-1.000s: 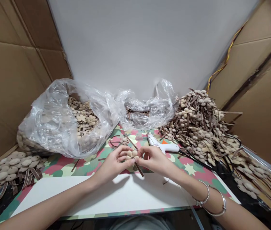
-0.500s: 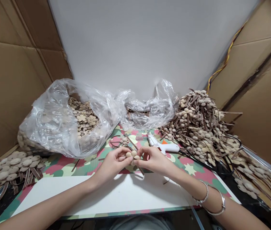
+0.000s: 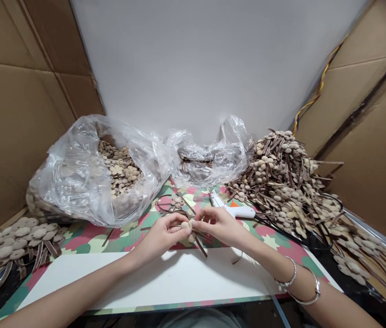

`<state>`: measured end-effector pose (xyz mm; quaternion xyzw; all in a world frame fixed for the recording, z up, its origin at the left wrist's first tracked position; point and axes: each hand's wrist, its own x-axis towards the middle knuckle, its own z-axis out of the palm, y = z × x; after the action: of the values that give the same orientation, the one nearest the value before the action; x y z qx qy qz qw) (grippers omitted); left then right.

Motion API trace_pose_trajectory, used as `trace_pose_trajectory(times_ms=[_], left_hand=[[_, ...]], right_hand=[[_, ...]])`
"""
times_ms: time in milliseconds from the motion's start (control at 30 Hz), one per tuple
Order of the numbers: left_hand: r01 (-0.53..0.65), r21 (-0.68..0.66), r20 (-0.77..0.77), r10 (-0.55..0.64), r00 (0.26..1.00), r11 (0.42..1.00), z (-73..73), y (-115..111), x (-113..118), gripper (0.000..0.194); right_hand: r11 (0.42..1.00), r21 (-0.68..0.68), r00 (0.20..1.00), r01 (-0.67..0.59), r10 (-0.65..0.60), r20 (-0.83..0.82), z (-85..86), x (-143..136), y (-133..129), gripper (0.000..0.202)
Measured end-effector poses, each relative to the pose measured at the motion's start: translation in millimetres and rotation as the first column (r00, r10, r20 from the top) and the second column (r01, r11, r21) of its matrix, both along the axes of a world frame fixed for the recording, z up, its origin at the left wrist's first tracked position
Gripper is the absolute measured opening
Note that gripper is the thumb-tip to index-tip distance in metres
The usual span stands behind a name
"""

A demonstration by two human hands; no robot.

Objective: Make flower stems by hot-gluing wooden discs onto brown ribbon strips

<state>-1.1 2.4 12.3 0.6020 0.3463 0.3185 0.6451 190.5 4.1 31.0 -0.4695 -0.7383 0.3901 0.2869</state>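
Between the fingertips of both hands is a small beige padded fabric flower (image 3: 186, 225), partly covered by the fingers. My left hand (image 3: 169, 231) pinches it from the left, and my right hand (image 3: 217, 224) pinches its right side. A brown ribbon strip (image 3: 201, 247) slants down from just below the fingers; I cannot tell whether it is joined to the flower. Just beyond the hands lie another beige flower (image 3: 178, 200) and several loose brown ribbons. A white glue gun (image 3: 235, 210) with an orange trigger rests behind my right hand.
A clear plastic bag (image 3: 76, 182) of beige flowers stands at left, with another plastic bag (image 3: 227, 161) at back centre. Flowers with ribbons heap up (image 3: 281, 182) at right; more (image 3: 22, 237) lie at left. A white board (image 3: 165, 278) covers the table front. Cardboard walls flank both sides.
The flower has been turned between the fingers, so less of it shows now. My right fingers have shifted slightly left over it. The surroundings look the same.
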Motion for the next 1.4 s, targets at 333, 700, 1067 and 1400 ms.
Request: trace_pose_trajectory(times_ms=[333, 700, 1067, 1400], left_hand=[[-0.301, 0.180, -0.016, 0.309, 0.951, 0.936, 12.1, 13.2, -16.0, 0.027], [0.112, -0.087, 0.021, -0.110, 0.994, 0.990, 0.0, -6.1, 4.4, 0.035], [0.212, -0.308, 0.305, -0.115, 0.945, 0.927, 12.0, -6.8, 3.7, 0.028], [0.240, -0.341, 0.314, -0.131, 0.940, 0.909, 8.3, -8.8, 2.6, 0.030]], right_hand=[[0.962, 0.195, 0.981, 0.192, -0.180, -0.076, 11.5, 3.5, -6.4, 0.016], [0.862, 0.491, 0.986, 0.126, -0.057, -0.154, -3.1, -5.5, -11.5, 0.010], [0.841, 0.527, 0.989, -0.123, 0.145, -0.002, -6.2, -8.5, -8.7, 0.007], [0.950, 0.296, 0.982, -0.101, 0.144, -0.125, 0.2, -6.1, -7.3, 0.024]])
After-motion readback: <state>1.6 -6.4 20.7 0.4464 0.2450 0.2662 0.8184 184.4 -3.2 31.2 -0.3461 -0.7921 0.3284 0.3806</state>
